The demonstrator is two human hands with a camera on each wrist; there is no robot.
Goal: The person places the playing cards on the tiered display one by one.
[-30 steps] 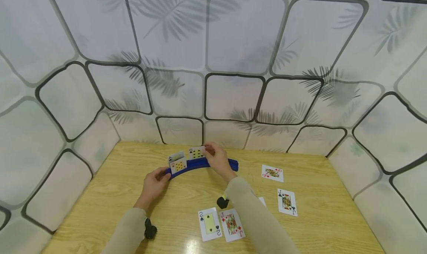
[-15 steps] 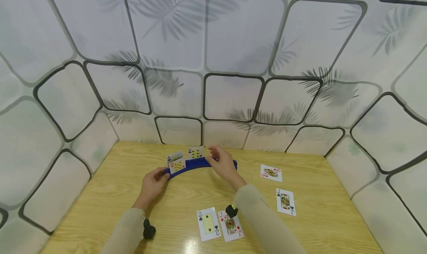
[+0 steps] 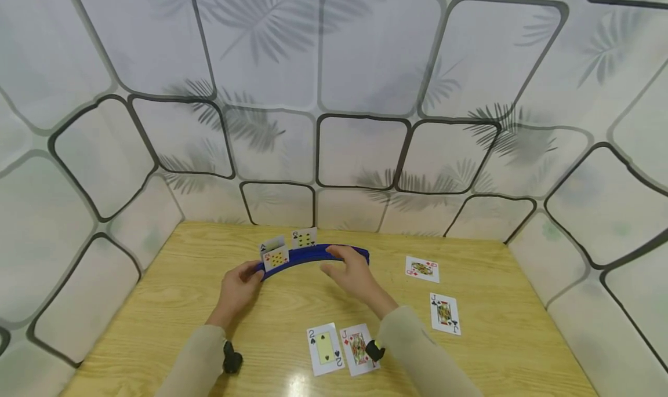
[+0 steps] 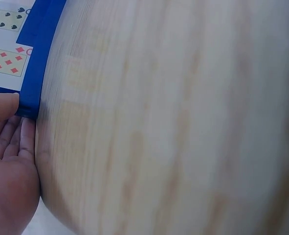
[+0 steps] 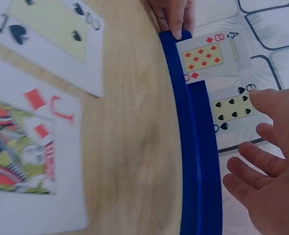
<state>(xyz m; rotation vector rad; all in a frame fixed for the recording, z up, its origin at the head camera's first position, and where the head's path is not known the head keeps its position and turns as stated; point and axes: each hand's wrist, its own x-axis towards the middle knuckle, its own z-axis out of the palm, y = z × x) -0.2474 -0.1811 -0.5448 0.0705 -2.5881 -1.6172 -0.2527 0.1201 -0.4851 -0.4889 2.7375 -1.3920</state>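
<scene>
A curved blue card holder (image 3: pixel 308 254) lies at the back of the table. My left hand (image 3: pixel 238 287) grips its left end, thumb above and fingers underneath, as the left wrist view shows. Standing in the holder near that end are an eight of diamonds (image 5: pixel 202 58) and, behind it, a partly covered ace (image 3: pixel 272 244). A six of spades (image 3: pixel 304 238) stands upright just to their right. My right hand (image 3: pixel 355 275) is in front of the holder's right half, fingers apart and holding nothing; it hides part of the blue strip.
Face up on the wooden table (image 3: pixel 172 304) lie a two of spades (image 3: pixel 326 349) and a jack of diamonds (image 3: pixel 355 342), partly behind the right wrist device. Farther right are a queen of diamonds (image 3: pixel 422 268) and a jack of clubs (image 3: pixel 445 313). Patterned fabric walls enclose the table.
My right hand has let go of the six of spades, which stays standing in the holder, and has drawn back toward the right and nearer me. The left hand keeps its grip.
</scene>
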